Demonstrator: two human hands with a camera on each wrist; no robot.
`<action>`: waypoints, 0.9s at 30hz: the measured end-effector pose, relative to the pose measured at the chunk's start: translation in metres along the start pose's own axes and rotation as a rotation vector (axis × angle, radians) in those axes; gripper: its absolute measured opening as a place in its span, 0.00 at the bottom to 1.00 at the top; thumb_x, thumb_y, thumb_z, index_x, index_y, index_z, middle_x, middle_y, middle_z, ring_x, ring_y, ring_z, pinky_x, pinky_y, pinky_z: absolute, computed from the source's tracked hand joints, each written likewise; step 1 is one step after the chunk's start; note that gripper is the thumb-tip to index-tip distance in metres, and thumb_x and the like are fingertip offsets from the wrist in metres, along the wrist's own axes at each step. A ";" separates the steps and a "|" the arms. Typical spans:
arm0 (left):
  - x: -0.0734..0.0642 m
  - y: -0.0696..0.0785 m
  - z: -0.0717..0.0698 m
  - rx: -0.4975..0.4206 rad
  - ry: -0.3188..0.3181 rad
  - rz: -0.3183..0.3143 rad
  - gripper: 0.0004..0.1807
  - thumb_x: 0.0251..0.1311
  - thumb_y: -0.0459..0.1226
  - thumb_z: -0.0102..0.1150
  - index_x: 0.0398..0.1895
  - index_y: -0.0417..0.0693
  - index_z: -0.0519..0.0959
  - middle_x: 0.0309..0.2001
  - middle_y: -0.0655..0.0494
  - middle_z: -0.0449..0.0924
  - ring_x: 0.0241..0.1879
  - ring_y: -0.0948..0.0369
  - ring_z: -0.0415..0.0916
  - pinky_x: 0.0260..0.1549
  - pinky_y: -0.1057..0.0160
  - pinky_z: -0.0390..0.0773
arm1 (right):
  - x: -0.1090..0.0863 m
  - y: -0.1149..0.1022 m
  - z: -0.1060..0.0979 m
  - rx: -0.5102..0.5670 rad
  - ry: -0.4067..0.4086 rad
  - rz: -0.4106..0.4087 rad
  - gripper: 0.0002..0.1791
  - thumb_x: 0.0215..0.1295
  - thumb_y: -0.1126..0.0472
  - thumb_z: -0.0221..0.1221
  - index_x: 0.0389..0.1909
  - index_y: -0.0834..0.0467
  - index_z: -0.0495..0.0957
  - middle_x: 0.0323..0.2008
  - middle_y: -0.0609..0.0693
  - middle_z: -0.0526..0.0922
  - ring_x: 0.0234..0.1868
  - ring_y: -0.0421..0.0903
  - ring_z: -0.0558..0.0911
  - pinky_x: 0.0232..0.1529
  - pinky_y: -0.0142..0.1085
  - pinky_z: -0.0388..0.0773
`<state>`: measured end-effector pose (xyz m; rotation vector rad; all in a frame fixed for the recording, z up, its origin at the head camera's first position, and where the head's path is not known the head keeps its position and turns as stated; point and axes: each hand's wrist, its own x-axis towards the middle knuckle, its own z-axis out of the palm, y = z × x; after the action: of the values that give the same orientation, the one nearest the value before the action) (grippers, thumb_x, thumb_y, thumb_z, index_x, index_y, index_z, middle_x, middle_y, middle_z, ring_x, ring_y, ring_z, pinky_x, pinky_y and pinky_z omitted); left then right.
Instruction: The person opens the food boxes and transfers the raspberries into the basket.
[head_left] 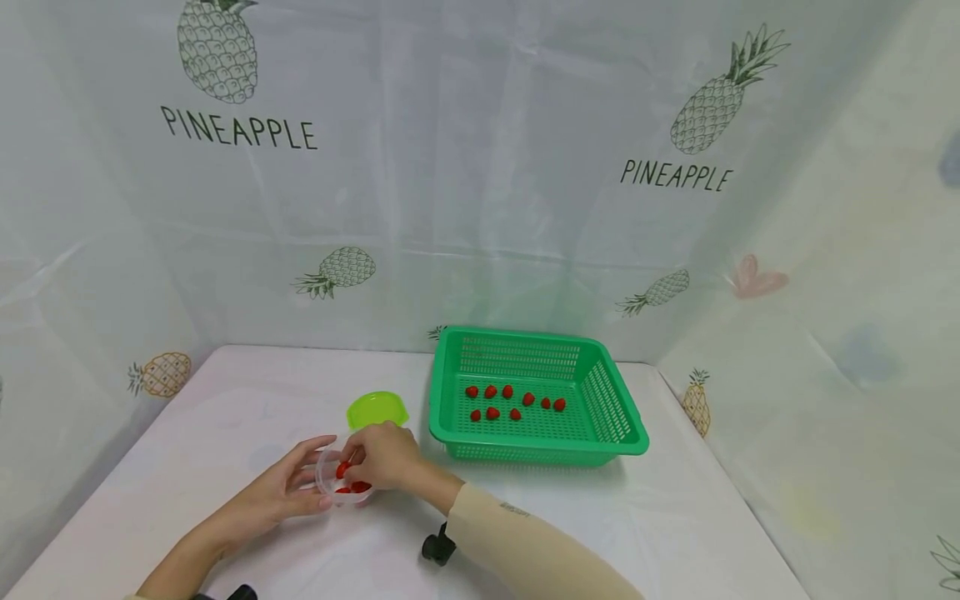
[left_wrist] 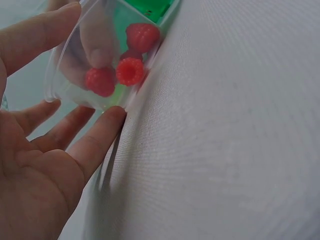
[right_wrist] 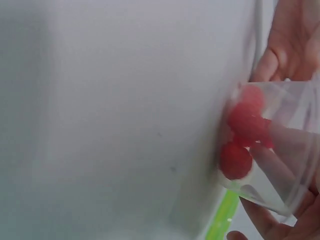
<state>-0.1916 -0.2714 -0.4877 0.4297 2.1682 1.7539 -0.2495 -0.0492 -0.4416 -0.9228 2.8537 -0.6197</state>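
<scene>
A clear plastic container point(head_left: 324, 477) stands on the table, with several red raspberries point(left_wrist: 130, 71) low inside. My left hand point(head_left: 279, 490) holds its left side, thumb nearer me and fingers spread round the far side. My right hand point(head_left: 384, 454) reaches in over the rim and pinches a raspberry point(head_left: 343, 469) with its fingertips. In the right wrist view, more raspberries point(right_wrist: 236, 161) show through the wall, several bunched together. The right fingertips are partly hidden by the hand in the head view. A lime-green lid point(head_left: 377, 408) lies just behind the container.
A green slotted basket point(head_left: 607, 446) stands to the right at the back, with several raspberries point(head_left: 492, 413) spread in loose rows on its floor. Pale cloth covers the table point(head_left: 660, 533). A pineapple-print curtain point(head_left: 480, 192) hangs behind and along the sides.
</scene>
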 end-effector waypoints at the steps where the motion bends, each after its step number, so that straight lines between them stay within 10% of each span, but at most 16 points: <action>1: 0.000 0.000 0.000 0.002 0.003 -0.004 0.49 0.70 0.35 0.68 0.86 0.50 0.47 0.78 0.33 0.54 0.76 0.34 0.61 0.56 0.68 0.80 | -0.001 0.000 -0.002 0.009 -0.006 -0.008 0.07 0.65 0.53 0.75 0.43 0.42 0.91 0.27 0.30 0.86 0.35 0.26 0.77 0.39 0.28 0.68; 16: 0.003 0.006 0.003 0.048 0.044 -0.112 0.51 0.68 0.41 0.71 0.86 0.56 0.49 0.81 0.37 0.54 0.77 0.36 0.62 0.62 0.54 0.81 | -0.023 0.019 -0.075 0.159 -0.001 -0.184 0.08 0.70 0.60 0.71 0.47 0.52 0.89 0.37 0.38 0.90 0.45 0.35 0.85 0.47 0.25 0.76; 27: 0.002 0.008 0.003 0.070 0.061 -0.114 0.51 0.66 0.41 0.72 0.85 0.56 0.50 0.80 0.37 0.55 0.77 0.35 0.60 0.62 0.58 0.80 | -0.047 0.080 -0.133 0.265 0.072 -0.077 0.10 0.71 0.59 0.70 0.51 0.49 0.88 0.39 0.36 0.89 0.45 0.38 0.87 0.48 0.34 0.81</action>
<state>-0.1920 -0.2667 -0.4805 0.2668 2.2547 1.6550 -0.2810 0.0838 -0.3538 -0.9856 2.7152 -1.0292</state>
